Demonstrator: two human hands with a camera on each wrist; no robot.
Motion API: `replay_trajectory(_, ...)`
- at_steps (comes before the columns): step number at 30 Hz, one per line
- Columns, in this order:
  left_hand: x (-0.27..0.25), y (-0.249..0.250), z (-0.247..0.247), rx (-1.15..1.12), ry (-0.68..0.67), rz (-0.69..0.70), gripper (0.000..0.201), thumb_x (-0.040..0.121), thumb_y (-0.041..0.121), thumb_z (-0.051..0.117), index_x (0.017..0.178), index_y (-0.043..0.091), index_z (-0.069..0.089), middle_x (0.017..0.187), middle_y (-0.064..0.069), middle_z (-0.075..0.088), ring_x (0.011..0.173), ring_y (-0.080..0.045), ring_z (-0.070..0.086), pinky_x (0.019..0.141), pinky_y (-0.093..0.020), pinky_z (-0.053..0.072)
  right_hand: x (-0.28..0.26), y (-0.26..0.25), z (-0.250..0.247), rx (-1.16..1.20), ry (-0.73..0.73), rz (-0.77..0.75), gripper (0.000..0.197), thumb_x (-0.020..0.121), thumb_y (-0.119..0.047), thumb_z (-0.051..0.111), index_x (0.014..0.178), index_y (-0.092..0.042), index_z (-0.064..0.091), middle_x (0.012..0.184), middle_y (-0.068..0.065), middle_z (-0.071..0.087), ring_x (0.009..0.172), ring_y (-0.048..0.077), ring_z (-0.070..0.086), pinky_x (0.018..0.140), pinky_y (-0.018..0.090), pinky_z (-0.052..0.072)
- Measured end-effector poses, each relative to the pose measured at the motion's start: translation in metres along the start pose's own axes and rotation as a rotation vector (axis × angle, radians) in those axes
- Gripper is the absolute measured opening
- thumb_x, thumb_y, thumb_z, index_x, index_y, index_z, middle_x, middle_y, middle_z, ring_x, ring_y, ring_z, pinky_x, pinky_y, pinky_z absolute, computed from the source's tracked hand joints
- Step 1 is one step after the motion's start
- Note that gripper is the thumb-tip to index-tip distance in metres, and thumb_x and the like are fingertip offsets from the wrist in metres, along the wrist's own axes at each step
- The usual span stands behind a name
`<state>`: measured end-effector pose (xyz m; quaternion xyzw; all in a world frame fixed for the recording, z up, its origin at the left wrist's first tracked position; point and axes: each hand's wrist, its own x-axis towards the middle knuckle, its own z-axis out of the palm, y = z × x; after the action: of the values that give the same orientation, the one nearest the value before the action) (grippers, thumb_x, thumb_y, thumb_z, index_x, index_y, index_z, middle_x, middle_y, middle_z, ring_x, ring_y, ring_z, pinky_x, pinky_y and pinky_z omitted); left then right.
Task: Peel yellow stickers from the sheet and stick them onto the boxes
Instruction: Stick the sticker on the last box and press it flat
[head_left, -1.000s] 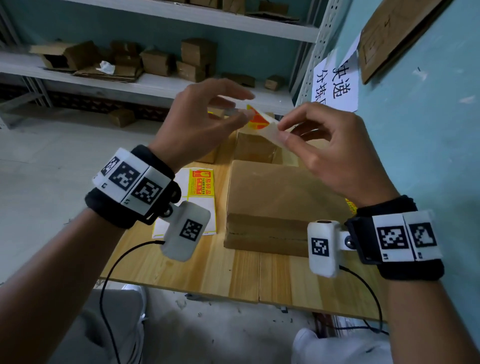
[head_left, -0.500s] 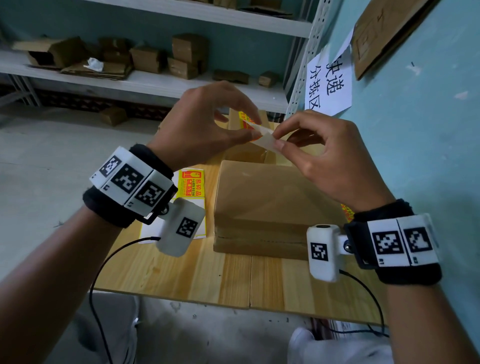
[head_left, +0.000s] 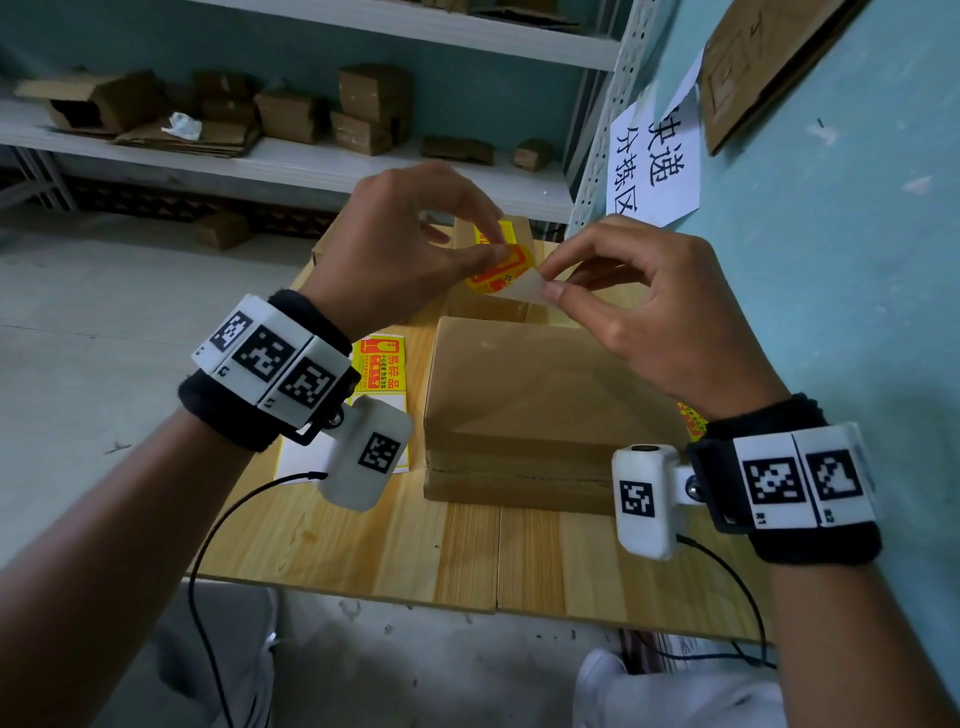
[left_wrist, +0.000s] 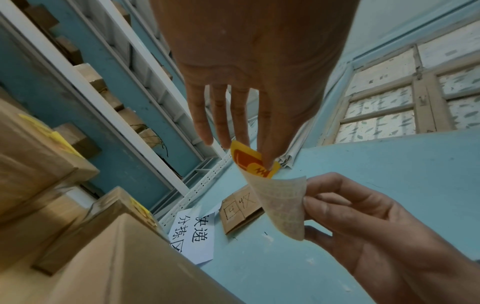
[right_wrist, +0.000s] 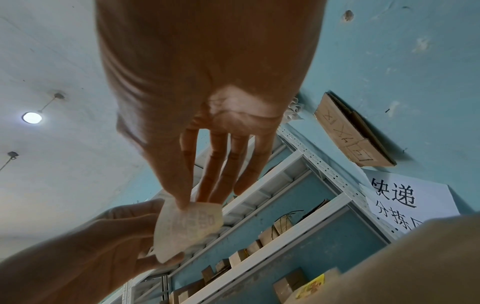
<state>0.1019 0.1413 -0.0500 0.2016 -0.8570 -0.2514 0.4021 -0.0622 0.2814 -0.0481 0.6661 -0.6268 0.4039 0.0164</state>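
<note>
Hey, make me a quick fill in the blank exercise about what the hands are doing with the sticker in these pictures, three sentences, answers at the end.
1. The left hand pinches the yellow sticker, while the right hand pinches its pale ____.
2. Both hands work in the air above a plain brown cardboard ____ that sits on the wooden table.
3. The sticker sheet lies flat on the table to the ____ of the nearest box.

Missing words: backing paper; box; left

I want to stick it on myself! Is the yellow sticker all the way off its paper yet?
Not yet, partly peeled. The left hand pinches the yellow sticker while the right hand curls the backing paper away, still joined along one edge.
</note>
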Motion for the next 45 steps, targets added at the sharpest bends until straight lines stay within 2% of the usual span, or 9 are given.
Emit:
replay_trajectory(10, 0.001, 0.000, -0.002, -0.190, 0.127, -0.217, 0.014, 0.081, 0.028, 0.076, 0.089, 0.017, 0.073, 0.089, 0.007, 0.070, 0.079, -0.004, 0.062, 0.068, -0.019, 0.052, -0.001, 0.002, -0.002, -0.021, 0.016, 0.001, 0.004, 0.085, -0.019, 0.075, 0.090, -0.019, 0.076, 0.083, 0.000, 0.065, 0.067, 0.013, 0.059, 0.061, 0.021, 0.050)
replay_trajectory(15, -0.001, 0.005, -0.005, -0.266, 0.129, -0.243, 0.014, 0.083, 0.026, 0.074, 0.089, 0.014, 0.072, 0.091, -0.007, 0.073, 0.081, -0.025, 0.069, 0.066, -0.035, 0.055, -0.003, 0.003, -0.007, -0.027, 0.058, 0.056, 0.005, 0.090, -0.020, 0.071, 0.092, -0.021, 0.075, 0.084, -0.010, 0.070, 0.072, 0.008, 0.063, 0.063, 0.009, 0.045)
replay_trajectory(19, -0.003, 0.008, -0.005, -0.277, 0.115, -0.253, 0.013, 0.083, 0.028, 0.074, 0.089, 0.016, 0.072, 0.091, -0.005, 0.072, 0.074, -0.011, 0.063, 0.060, -0.026, 0.053, -0.002, 0.005, -0.011, -0.044, 0.113, 0.104, 0.007, 0.091, -0.020, 0.069, 0.094, -0.023, 0.075, 0.083, -0.019, 0.068, 0.074, -0.002, 0.062, 0.061, 0.004, 0.041)
replay_trajectory(25, -0.006, 0.014, -0.001, -0.295, 0.101, -0.253, 0.017, 0.083, 0.025, 0.075, 0.092, 0.011, 0.073, 0.083, -0.006, 0.072, 0.070, -0.010, 0.063, 0.058, -0.023, 0.052, -0.003, 0.008, -0.016, -0.043, 0.176, 0.122, 0.009, 0.090, -0.018, 0.068, 0.094, -0.022, 0.075, 0.084, -0.017, 0.070, 0.074, 0.000, 0.065, 0.065, 0.009, 0.047)
replay_trajectory(30, -0.007, 0.014, 0.004, -0.296, 0.087, -0.295, 0.019, 0.079, 0.032, 0.077, 0.089, 0.017, 0.074, 0.083, -0.009, 0.073, 0.072, -0.025, 0.066, 0.064, -0.035, 0.054, -0.002, 0.010, -0.017, -0.017, 0.224, 0.151, 0.014, 0.090, -0.018, 0.062, 0.089, -0.019, 0.077, 0.079, -0.013, 0.072, 0.075, 0.008, 0.070, 0.068, 0.017, 0.052)
replay_trajectory(32, -0.008, 0.015, 0.006, -0.296, 0.074, -0.307, 0.020, 0.078, 0.031, 0.078, 0.090, 0.016, 0.073, 0.081, -0.006, 0.074, 0.076, -0.021, 0.070, 0.063, -0.035, 0.054, -0.002, 0.009, -0.017, -0.013, 0.272, 0.172, 0.017, 0.091, -0.027, 0.065, 0.083, -0.016, 0.075, 0.075, -0.008, 0.072, 0.072, 0.011, 0.070, 0.068, 0.023, 0.055)
replay_trajectory(34, -0.008, 0.017, 0.010, -0.324, 0.067, -0.320, 0.024, 0.077, 0.027, 0.079, 0.094, 0.011, 0.070, 0.078, -0.006, 0.074, 0.076, -0.015, 0.072, 0.060, -0.026, 0.054, -0.002, 0.006, -0.015, -0.017, 0.297, 0.195, 0.021, 0.088, -0.035, 0.070, 0.078, -0.017, 0.073, 0.073, -0.009, 0.072, 0.068, 0.007, 0.069, 0.064, 0.018, 0.052)
replay_trajectory(37, -0.010, 0.017, 0.016, -0.330, 0.058, -0.335, 0.032, 0.075, 0.024, 0.081, 0.096, 0.007, 0.063, 0.077, -0.004, 0.073, 0.079, -0.018, 0.072, 0.067, -0.037, 0.057, -0.002, 0.004, -0.012, -0.066, 0.277, 0.226, 0.022, 0.082, -0.039, 0.076, 0.075, -0.019, 0.070, 0.072, -0.012, 0.070, 0.065, 0.002, 0.066, 0.061, 0.006, 0.043)
replay_trajectory(45, -0.014, 0.017, 0.030, -0.235, -0.013, -0.299, 0.019, 0.077, 0.019, 0.080, 0.083, 0.008, 0.065, 0.079, -0.009, 0.071, 0.078, -0.022, 0.071, 0.073, -0.041, 0.060, -0.007, 0.003, 0.003, -0.180, 0.158, 0.323, 0.024, 0.074, -0.040, 0.082, 0.077, -0.021, 0.067, 0.074, -0.013, 0.068, 0.062, -0.002, 0.058, 0.057, 0.008, 0.042)
